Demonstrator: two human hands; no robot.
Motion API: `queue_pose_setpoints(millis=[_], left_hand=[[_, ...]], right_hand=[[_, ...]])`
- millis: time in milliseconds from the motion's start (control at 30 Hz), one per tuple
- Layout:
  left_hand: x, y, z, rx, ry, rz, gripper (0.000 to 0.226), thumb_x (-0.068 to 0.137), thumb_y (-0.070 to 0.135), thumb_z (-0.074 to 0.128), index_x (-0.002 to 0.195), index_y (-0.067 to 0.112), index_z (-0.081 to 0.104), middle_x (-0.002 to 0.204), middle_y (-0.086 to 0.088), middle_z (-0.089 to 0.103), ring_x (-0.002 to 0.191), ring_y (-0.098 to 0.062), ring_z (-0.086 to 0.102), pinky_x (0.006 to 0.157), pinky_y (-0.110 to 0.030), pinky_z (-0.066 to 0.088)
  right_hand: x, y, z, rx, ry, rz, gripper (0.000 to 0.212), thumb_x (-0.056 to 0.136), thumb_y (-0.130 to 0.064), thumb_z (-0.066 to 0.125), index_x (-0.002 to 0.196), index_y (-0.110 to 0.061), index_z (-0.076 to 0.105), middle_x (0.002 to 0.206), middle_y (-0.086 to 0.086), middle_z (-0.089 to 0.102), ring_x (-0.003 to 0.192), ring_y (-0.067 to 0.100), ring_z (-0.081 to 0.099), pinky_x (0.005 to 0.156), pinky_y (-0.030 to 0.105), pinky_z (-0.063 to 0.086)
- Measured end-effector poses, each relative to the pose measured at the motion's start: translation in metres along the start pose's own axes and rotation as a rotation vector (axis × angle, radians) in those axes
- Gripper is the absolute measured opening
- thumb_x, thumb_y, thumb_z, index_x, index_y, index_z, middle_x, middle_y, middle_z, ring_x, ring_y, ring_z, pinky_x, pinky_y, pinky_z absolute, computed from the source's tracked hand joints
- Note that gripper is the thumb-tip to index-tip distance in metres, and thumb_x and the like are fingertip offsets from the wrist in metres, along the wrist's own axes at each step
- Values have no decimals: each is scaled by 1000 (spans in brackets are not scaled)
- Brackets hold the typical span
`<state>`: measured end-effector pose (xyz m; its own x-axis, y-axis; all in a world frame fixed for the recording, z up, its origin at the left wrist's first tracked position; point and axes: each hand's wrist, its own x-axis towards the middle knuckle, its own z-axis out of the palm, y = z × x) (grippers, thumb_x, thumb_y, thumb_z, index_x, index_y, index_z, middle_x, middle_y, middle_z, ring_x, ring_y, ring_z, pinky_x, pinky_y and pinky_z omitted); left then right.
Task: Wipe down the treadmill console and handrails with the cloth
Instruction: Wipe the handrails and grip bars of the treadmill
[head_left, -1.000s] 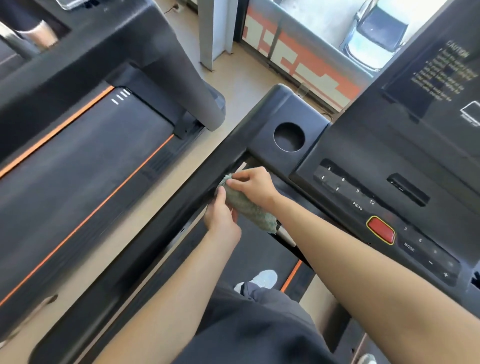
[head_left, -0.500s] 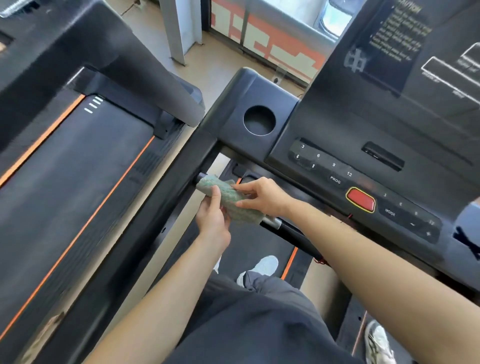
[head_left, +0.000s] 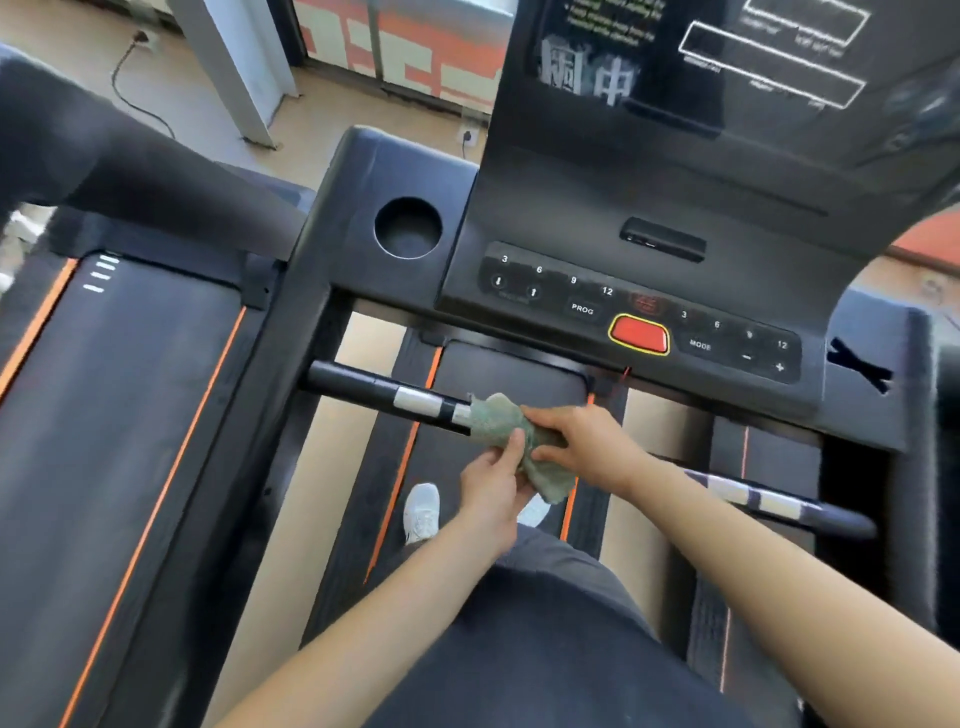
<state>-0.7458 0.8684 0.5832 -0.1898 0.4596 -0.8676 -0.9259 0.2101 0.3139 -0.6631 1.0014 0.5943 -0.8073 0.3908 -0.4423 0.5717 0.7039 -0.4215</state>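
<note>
A green cloth (head_left: 501, 421) is wrapped around the inner end of the left crossbar handrail (head_left: 384, 392), a black bar with silver sensor patches. My right hand (head_left: 587, 441) grips the cloth from above and the right. My left hand (head_left: 493, 480) pinches its lower edge from below. The black console (head_left: 639, 291) with number buttons and a red stop button (head_left: 639, 335) lies just beyond the hands. A second crossbar handrail (head_left: 779, 504) reaches out to the right, partly hidden behind my right forearm.
A round cup holder (head_left: 408, 227) sits in the console's left wing. A second treadmill (head_left: 130, 389) with orange stripes stands to the left. The dark screen (head_left: 727, 67) rises at the back. My white shoes (head_left: 422, 512) stand on the belt below.
Both hands slid the cloth rightward along the crossbar from its outer left end to its inner tip. The view swung right, centring the console.
</note>
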Motion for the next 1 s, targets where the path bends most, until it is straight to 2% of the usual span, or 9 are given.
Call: queue_pose_setpoints(millis=[133, 267, 433, 500, 633, 700, 767, 867, 1000], left_hand=[[0, -16, 12, 81, -57, -85, 28, 101, 29, 61, 118, 8, 68, 113, -14, 76, 105, -26, 73, 89, -40, 59], [2, -18, 11, 132, -106, -111, 29, 102, 24, 59, 122, 4, 67, 118, -18, 73, 111, -29, 71, 89, -37, 58], [-12, -11, 9, 267, -39, -52, 13, 97, 13, 67, 104, 4, 72, 98, -11, 78, 76, -14, 75, 67, -24, 61], [-17, -11, 7, 364, -35, 34, 10, 94, 13, 71, 94, 4, 73, 89, -9, 78, 72, -13, 74, 63, -24, 59], [-21, -8, 8, 691, -89, 360, 8, 89, 22, 76, 96, 19, 75, 89, 0, 78, 87, -17, 74, 81, -37, 61], [-20, -6, 15, 884, -170, 532, 9, 88, 24, 75, 97, 25, 76, 86, 4, 75, 82, -8, 68, 80, -29, 57], [-18, -2, 27, 1063, -263, 667, 12, 90, 21, 73, 99, 26, 77, 85, 6, 71, 79, -4, 63, 78, -23, 53], [-5, 2, 47, 1252, -375, 818, 13, 91, 20, 69, 97, 28, 77, 89, 8, 68, 82, -4, 63, 81, -26, 52], [19, 9, 59, 1570, -442, 885, 31, 89, 21, 69, 119, 24, 72, 107, 5, 65, 96, -12, 63, 87, -29, 50]], right_hand=[[-35, 6, 25, 61, 244, 8, 67, 77, -7, 77, 139, -26, 58, 137, -8, 63, 121, 21, 63, 93, 39, 56], [-52, 6, 44, -20, 602, -21, 52, 68, 8, 83, 117, -8, 74, 124, 4, 71, 112, 26, 69, 98, 35, 54], [-69, 1, 55, -76, 787, 19, 32, 65, 9, 86, 93, -6, 80, 105, 5, 78, 99, 25, 74, 88, 36, 60], [-80, -5, 63, -75, 834, 100, 29, 64, 6, 88, 89, -9, 80, 98, 3, 79, 92, 23, 75, 83, 30, 58], [-100, -21, 79, 32, 893, 411, 21, 66, 0, 87, 81, -12, 77, 82, -1, 76, 73, 24, 71, 68, 28, 52], [-106, -26, 87, 120, 878, 593, 18, 70, -6, 84, 82, -16, 76, 79, -2, 74, 71, 23, 69, 64, 22, 45], [-112, -31, 89, 271, 825, 703, 14, 76, -14, 81, 88, -19, 76, 84, -5, 73, 75, 17, 67, 67, 17, 39], [-111, -31, 86, 792, 804, 817, 30, 83, -19, 75, 112, -21, 73, 102, -9, 74, 93, 5, 68, 85, 23, 52], [-93, -23, 76, 1360, 1035, 908, 25, 81, -13, 75, 102, -17, 62, 105, 9, 69, 101, 24, 70, 84, 43, 61]])
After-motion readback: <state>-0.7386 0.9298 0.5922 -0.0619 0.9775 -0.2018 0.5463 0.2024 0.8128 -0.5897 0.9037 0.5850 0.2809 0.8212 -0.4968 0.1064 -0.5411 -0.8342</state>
